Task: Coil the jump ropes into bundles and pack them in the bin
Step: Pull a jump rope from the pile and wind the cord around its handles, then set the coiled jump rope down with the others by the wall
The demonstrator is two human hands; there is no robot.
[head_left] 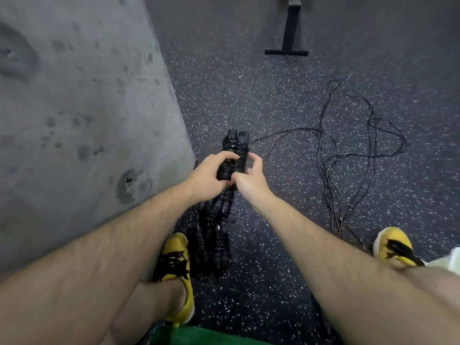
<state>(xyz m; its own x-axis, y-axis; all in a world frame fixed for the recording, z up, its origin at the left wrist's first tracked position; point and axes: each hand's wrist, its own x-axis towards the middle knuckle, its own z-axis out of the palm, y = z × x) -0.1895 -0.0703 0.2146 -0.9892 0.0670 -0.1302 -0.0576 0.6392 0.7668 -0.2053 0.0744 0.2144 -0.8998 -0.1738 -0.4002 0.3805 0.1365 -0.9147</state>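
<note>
A black jump rope bundle [235, 150], its two handles side by side with cord wound round them, is held up in front of me. My left hand [211, 175] grips it from the left. My right hand [249, 176] pinches it from the right, fingers curled by the cord. A loose black cord [333, 155] runs from the bundle's top and lies tangled on the floor to the right. Below my hands, more coiled black bundles [214, 240] lie on the floor between my feet. No bin is in view.
A rough grey concrete wall or pillar [74, 120] fills the left side. The floor is dark speckled rubber [249, 95]. A black T-shaped equipment foot [288, 46] stands at the top. My yellow shoes [176, 267] flank the bundles.
</note>
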